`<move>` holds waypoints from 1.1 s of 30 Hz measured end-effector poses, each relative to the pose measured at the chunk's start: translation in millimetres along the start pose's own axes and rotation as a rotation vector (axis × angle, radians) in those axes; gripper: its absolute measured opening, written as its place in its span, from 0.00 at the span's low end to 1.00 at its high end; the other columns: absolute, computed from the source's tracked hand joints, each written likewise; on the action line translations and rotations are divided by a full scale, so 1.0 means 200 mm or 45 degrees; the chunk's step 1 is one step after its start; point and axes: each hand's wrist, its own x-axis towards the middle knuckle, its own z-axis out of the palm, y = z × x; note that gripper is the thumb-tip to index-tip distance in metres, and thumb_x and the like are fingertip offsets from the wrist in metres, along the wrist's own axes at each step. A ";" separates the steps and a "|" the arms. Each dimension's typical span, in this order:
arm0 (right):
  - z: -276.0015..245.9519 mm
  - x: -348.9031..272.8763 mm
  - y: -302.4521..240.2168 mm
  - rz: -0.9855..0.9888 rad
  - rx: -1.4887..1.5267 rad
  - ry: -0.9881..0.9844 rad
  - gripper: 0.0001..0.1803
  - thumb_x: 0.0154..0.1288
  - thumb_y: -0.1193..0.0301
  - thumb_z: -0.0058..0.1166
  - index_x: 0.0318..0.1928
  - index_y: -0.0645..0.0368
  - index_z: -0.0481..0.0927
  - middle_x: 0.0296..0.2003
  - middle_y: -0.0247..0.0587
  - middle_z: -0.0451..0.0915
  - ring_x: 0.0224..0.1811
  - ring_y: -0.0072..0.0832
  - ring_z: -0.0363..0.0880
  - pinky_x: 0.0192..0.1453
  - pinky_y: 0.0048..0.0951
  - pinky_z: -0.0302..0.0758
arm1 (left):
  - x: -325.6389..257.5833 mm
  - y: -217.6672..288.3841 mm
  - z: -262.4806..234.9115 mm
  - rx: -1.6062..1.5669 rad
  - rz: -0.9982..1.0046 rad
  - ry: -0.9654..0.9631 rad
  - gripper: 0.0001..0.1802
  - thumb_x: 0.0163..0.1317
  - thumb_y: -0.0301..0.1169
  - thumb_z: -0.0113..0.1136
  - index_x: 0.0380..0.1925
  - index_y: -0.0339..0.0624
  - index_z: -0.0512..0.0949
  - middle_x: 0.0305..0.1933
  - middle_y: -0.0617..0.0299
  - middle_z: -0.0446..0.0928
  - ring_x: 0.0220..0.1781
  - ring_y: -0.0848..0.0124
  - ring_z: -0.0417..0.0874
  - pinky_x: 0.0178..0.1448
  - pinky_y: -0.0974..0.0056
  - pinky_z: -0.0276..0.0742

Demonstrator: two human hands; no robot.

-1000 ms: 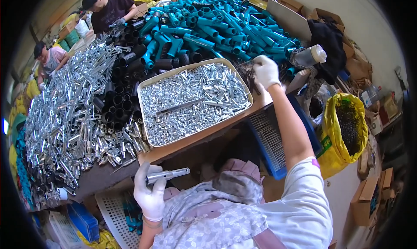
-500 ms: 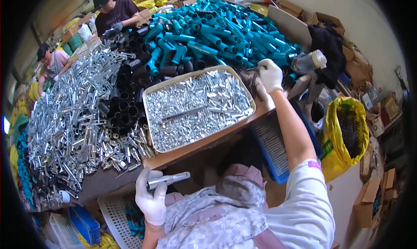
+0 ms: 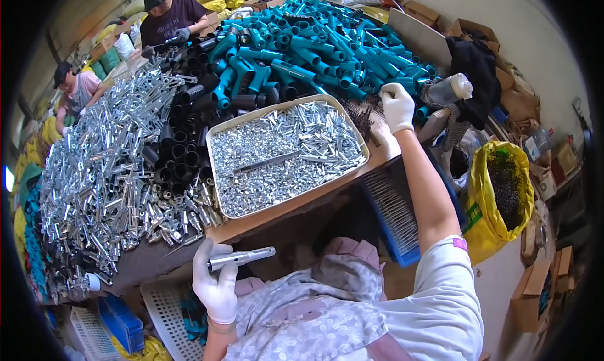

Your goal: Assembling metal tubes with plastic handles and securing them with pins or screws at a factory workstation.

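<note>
My gloved left hand [image 3: 214, 282] grips a stepped silver metal shaft [image 3: 244, 258] in front of the table edge, its narrow end pointing right. My gloved right hand [image 3: 397, 107] is closed, fingers curled together, over a heap of small dark springs [image 3: 363, 120] right of the tray; anything in its fingers is too small or hidden to name. Between my hands lies a cream-rimmed tray [image 3: 290, 206] full of small silver metal pins and bits, with a flat metal bar [image 3: 267, 163] lying across them.
Silver metal parts [image 3: 113, 172] heap up at left, black tubes [image 3: 179, 153] beside them, teal plastic housings [image 3: 314, 40] behind. A clear jar [image 3: 448, 90] lies at right. Below stand a blue crate [image 3: 410, 257] and a yellow sack [image 3: 475, 200]. Two co-workers [image 3: 167, 24] work at the far left.
My right hand has shifted slightly right over the springs, fingers still bent. My left hand has drifted a little left with the metal shaft. The dark-shirted co-worker's hands have moved.
</note>
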 end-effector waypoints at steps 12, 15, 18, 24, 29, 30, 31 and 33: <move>-0.24 -1.28 -1.17 1.196 1.218 -0.971 0.10 0.69 0.82 0.52 0.47 0.68 0.82 0.33 0.39 0.83 0.29 0.21 0.81 0.34 0.23 0.79 | 0.06 -0.03 0.01 -0.657 -0.139 0.237 0.34 0.74 0.36 0.60 0.72 0.30 0.61 0.53 0.52 0.78 0.42 0.71 0.82 0.41 0.66 0.79; -0.24 -1.31 -1.20 1.195 1.001 -1.103 0.11 0.69 0.82 0.50 0.48 0.67 0.82 0.33 0.37 0.83 0.29 0.20 0.80 0.34 0.22 0.78 | 0.03 -0.04 -0.02 -0.419 -0.128 0.259 0.35 0.76 0.41 0.56 0.73 0.29 0.60 0.52 0.50 0.79 0.38 0.71 0.81 0.37 0.68 0.78; -0.25 -1.31 -1.23 1.128 0.900 -1.197 0.10 0.68 0.81 0.51 0.46 0.67 0.83 0.32 0.37 0.83 0.28 0.20 0.80 0.33 0.22 0.77 | -0.01 -0.05 -0.06 -0.368 -0.073 0.105 0.35 0.73 0.40 0.63 0.71 0.30 0.64 0.52 0.50 0.80 0.43 0.68 0.86 0.40 0.67 0.82; -0.26 -1.36 -1.19 1.390 1.209 -1.246 0.09 0.66 0.79 0.57 0.45 0.70 0.83 0.32 0.40 0.84 0.27 0.23 0.81 0.33 0.26 0.79 | -0.04 -0.12 -0.07 -0.555 -0.087 0.089 0.38 0.70 0.42 0.66 0.72 0.35 0.64 0.54 0.46 0.79 0.43 0.65 0.85 0.40 0.65 0.82; -0.27 -1.38 -1.15 1.422 1.163 -1.374 0.12 0.68 0.75 0.59 0.49 0.69 0.83 0.34 0.41 0.86 0.26 0.24 0.83 0.33 0.26 0.81 | -0.05 -0.13 -0.10 -0.536 -0.109 -0.138 0.35 0.67 0.44 0.70 0.68 0.37 0.70 0.53 0.45 0.82 0.47 0.62 0.86 0.48 0.61 0.84; -0.28 -1.37 -1.16 1.378 1.088 -1.426 0.13 0.68 0.74 0.60 0.49 0.69 0.83 0.34 0.42 0.86 0.27 0.24 0.83 0.33 0.25 0.82 | -0.06 -0.18 -0.10 -0.420 -0.090 -0.173 0.35 0.66 0.45 0.71 0.66 0.36 0.72 0.52 0.45 0.82 0.48 0.62 0.87 0.51 0.61 0.84; -0.28 -1.38 -1.18 1.371 1.074 -1.505 0.18 0.69 0.71 0.60 0.54 0.70 0.82 0.37 0.45 0.87 0.29 0.27 0.86 0.37 0.28 0.84 | -0.07 -0.17 -0.09 -0.423 -0.092 -0.184 0.35 0.66 0.45 0.71 0.66 0.36 0.72 0.52 0.45 0.82 0.48 0.62 0.87 0.51 0.61 0.84; -0.29 -1.43 -1.13 1.478 1.311 -1.440 0.20 0.70 0.69 0.59 0.57 0.70 0.80 0.38 0.48 0.87 0.31 0.28 0.87 0.39 0.29 0.84 | -0.08 -0.15 -0.06 -0.453 -0.112 -0.166 0.36 0.66 0.44 0.71 0.67 0.36 0.71 0.53 0.46 0.83 0.49 0.63 0.86 0.53 0.61 0.83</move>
